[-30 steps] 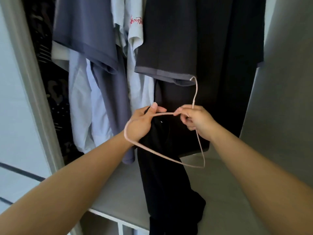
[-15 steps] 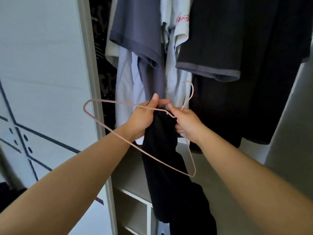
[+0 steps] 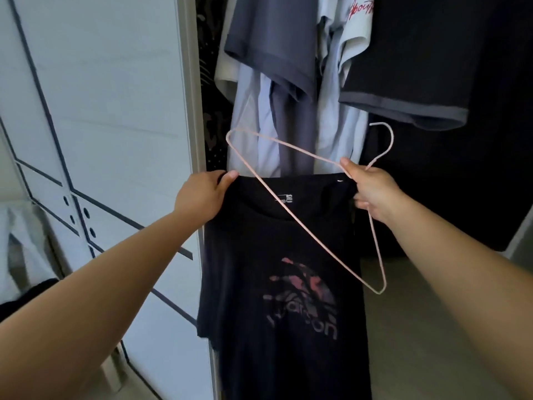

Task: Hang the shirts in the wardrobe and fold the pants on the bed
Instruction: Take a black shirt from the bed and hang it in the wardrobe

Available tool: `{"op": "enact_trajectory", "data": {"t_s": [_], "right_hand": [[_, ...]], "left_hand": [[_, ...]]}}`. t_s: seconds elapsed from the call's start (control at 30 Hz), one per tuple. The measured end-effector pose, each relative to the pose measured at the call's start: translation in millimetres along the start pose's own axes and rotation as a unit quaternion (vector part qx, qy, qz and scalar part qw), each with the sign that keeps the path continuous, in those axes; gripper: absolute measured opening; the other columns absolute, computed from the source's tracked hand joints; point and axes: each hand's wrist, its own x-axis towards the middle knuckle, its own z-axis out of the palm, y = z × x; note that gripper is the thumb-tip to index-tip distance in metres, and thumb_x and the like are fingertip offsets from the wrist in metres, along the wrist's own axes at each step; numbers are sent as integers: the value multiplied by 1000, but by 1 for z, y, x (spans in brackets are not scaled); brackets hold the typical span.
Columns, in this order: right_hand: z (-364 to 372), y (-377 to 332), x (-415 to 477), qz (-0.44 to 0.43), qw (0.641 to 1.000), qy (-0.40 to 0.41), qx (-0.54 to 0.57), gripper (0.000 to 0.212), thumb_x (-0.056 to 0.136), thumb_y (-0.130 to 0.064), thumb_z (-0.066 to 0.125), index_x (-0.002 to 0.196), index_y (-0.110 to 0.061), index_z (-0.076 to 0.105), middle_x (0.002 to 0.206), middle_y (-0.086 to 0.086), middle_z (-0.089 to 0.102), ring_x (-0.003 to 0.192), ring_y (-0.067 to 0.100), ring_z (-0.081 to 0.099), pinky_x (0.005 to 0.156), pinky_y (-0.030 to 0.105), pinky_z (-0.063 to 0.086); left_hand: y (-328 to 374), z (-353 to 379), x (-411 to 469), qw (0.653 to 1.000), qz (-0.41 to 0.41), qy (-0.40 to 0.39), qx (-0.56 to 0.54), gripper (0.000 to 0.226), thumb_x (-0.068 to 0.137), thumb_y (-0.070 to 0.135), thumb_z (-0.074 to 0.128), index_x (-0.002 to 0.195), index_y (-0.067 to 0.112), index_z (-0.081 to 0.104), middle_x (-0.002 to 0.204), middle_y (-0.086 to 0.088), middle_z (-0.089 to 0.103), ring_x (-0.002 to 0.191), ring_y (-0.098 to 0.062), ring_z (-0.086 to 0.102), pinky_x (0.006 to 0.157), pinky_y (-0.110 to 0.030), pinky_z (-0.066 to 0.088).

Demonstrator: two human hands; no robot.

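Black T-shirt (image 3: 274,284), soft, light and limp, hangs at frame centre before the open wardrobe (image 3: 189,82), left hand (image 3: 202,194) pinching one shoulder, right hand (image 3: 375,194) gripping the other plus a thin pink wire hanger (image 3: 317,232); best held at the shoulder seams, as it probably sags elsewhere.

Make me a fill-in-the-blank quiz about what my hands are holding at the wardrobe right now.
The wire hanger is ___ in colour.
The left hand pinches one shoulder of the ___ shirt.
The right hand has both the shirt and the ___ in its grip.
Answers: pink, black, hanger.
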Motion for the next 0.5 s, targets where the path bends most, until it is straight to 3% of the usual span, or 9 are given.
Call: {"op": "enact_trajectory", "data": {"t_s": [0.1,0.2,0.27,0.37,0.43,0.5], "right_hand": [[-5,5,8,-12,996,7,-90,28,84,-49,62,80,-22,61,57,-4,39,43,8,32,40,18,25],[-10,14,15,-46,988,25,-147,31,87,-47,59,73,-18,62,44,-12,46,40,4,42,42,18,33],[-14,20,18,-59,985,39,-157,36,89,-45,57,65,-19,61,42,-13,51,40,0,47,42,15,36],[-20,22,21,-64,980,61,-181,45,90,-47,53,69,-9,63,53,-3,54,52,13,51,50,26,39],[-23,22,23,-78,972,72,-209,55,91,-47,51,87,6,63,66,11,59,62,21,57,59,29,43],[-24,22,23,-95,965,74,-232,58,92,-46,49,90,11,61,71,18,57,66,25,56,58,27,39]], "left_hand": [[6,6,-2,995,-2,0,-97,45,95,47,48,54,29,47,44,11,41,46,-4,43,45,-20,30],[9,9,-1,980,-54,-3,-191,48,90,49,55,52,21,47,37,12,39,36,-1,39,40,-11,28],[8,7,0,958,-113,-1,-265,46,86,54,58,58,18,61,46,12,56,44,0,52,49,-12,40],[10,0,1,926,-165,-29,-338,41,82,58,62,72,20,74,68,4,72,64,-10,69,59,-20,51],[11,0,2,928,-161,-42,-334,41,82,58,62,74,19,74,69,5,72,64,-10,70,54,-18,51],[13,0,3,939,-150,-41,-308,42,82,58,61,74,18,73,67,5,72,62,-9,69,47,-12,48]]}}
